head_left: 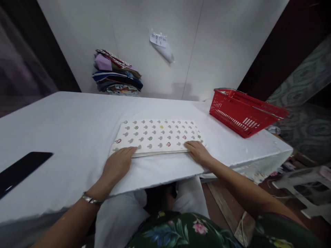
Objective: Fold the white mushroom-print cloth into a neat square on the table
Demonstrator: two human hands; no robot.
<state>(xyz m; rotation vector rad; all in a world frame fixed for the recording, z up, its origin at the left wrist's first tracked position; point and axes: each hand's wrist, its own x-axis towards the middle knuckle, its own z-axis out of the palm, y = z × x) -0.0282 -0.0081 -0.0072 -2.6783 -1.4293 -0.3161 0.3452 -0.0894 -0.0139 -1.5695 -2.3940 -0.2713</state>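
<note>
A folded white cloth (157, 136) printed with small grey, red, green and yellow mushrooms lies flat on the table in front of me. Its layers show along the near edge. Over its near left corner rests my left hand (119, 163), palm down with fingers stretched out. My right hand (198, 151) lies on the near right corner, its fingers extended flat on the fabric. Neither hand grips the cloth; both touch it from above.
A white-covered table (69, 137) spans the view. A red shopping basket (240, 112) stands at its right end. Folded fabrics (117, 75) are stacked at the back left. A flat black object (23, 172) lies at the left. Paper (160, 40) hangs on the wall.
</note>
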